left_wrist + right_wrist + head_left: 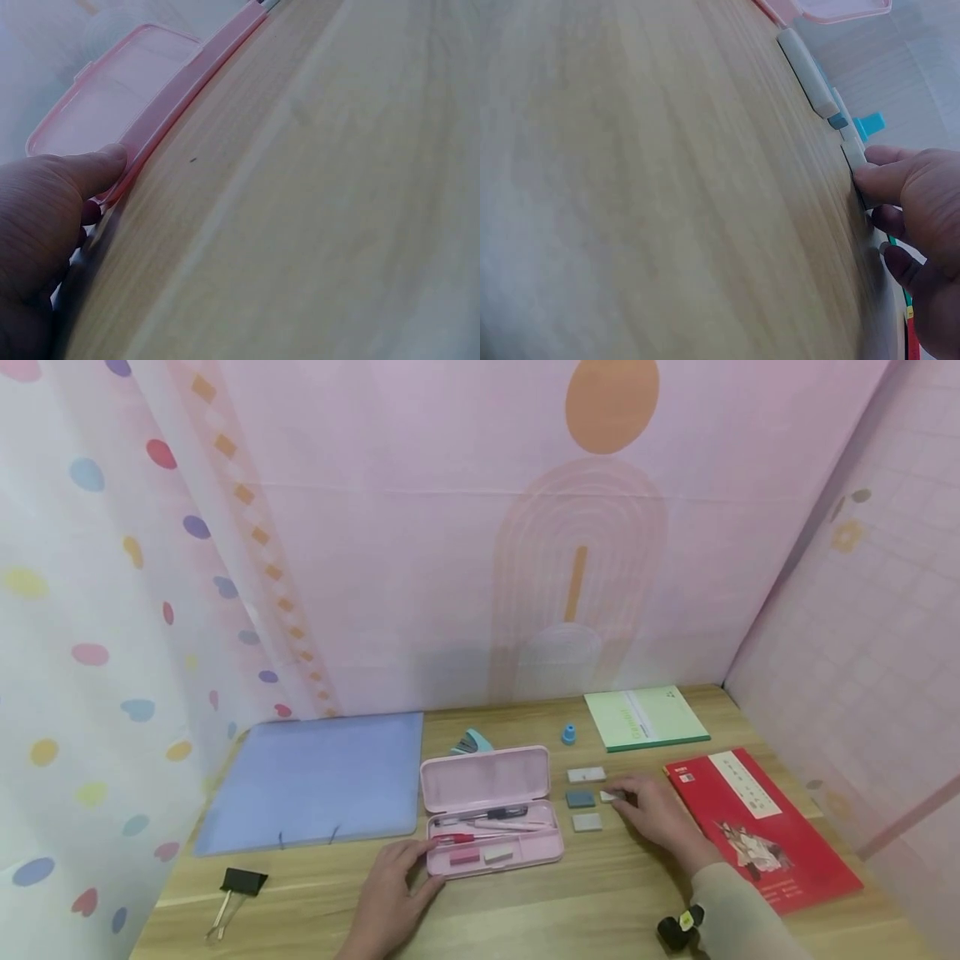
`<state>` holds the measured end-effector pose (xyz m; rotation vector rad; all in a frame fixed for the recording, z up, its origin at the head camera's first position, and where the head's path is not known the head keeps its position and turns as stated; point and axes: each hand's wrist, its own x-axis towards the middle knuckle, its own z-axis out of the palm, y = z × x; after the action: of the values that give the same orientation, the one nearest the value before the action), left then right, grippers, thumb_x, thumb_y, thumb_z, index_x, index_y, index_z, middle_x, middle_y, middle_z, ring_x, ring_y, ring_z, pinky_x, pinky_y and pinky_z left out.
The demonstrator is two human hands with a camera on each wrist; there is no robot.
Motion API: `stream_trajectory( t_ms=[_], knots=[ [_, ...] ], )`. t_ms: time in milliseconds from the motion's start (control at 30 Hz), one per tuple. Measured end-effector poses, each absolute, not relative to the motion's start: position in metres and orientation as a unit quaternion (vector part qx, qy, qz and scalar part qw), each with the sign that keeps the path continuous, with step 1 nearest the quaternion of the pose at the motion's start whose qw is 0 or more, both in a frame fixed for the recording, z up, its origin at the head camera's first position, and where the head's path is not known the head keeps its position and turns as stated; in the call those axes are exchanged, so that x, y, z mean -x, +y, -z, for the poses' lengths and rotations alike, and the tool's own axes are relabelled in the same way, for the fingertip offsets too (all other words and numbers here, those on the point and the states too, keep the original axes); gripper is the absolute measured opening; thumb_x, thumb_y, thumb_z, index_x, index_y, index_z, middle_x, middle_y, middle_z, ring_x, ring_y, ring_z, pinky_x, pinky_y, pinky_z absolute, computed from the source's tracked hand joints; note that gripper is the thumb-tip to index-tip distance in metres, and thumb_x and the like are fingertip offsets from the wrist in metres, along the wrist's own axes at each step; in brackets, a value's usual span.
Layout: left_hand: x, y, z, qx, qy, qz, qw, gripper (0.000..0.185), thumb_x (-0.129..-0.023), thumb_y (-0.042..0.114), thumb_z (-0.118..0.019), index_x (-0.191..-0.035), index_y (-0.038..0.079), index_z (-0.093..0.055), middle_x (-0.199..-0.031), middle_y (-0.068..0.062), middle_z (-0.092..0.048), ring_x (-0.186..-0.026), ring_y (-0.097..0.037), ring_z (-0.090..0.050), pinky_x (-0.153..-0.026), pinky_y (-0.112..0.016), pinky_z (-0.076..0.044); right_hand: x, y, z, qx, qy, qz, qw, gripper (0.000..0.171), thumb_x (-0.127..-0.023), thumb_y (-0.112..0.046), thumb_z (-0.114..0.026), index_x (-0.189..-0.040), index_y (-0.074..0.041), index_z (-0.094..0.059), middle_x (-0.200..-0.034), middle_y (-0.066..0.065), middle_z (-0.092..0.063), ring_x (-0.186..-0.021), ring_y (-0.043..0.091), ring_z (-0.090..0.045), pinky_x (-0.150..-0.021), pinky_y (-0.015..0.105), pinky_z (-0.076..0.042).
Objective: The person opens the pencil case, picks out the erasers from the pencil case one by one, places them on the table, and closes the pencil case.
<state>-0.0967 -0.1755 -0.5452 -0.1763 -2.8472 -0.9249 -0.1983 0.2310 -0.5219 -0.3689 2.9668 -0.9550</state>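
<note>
A pink pencil case (pixel 491 865) lies open on the table, its lid (pixel 486 781) tilted back. Inside are a black pen (pixel 507 813), a red pen (pixel 459 839), a pink eraser (pixel 464 857) and a white eraser (pixel 498 854). My left hand (pixel 392 893) holds the case by its front left corner, the thumb (pixel 101 166) along the front wall. To the right of the case, my right hand (pixel 656 810) pinches a whitish eraser (pixel 853 154) at the table surface. Beside it lie a blue eraser (pixel 580 799) and two white erasers, one farther back (pixel 586 775) and one nearer (pixel 587 822).
A blue folder (pixel 315 785) covers the left of the table, with a black binder clip (pixel 244 882) in front. Behind the case sit a teal stapler (pixel 472 742) and a small blue object (pixel 568 734). A green notebook (pixel 647 718) and a red book (pixel 761 827) lie at the right.
</note>
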Motion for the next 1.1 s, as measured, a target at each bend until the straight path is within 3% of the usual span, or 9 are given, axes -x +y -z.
stream_trajectory(
  t_ms=[1100],
  knots=[
    [0.0946,-0.1754,0.5400,0.055,-0.949,0.302,0.070,0.049,-0.081,0.038,-0.076,-0.126,0.024,-0.062,-0.119,0.006,-0.059,-0.115,-0.016,-0.050,-0.100,-0.042,-0.044,0.1989,0.2315,0.5236,0.130,0.941,0.312,-0.022,0.028,-0.085,-0.013,-0.074,-0.112,-0.022,-0.072,-0.116,-0.001,-0.065,-0.108,0.023,-0.057,-0.090,0.044,-0.051]
  ],
)
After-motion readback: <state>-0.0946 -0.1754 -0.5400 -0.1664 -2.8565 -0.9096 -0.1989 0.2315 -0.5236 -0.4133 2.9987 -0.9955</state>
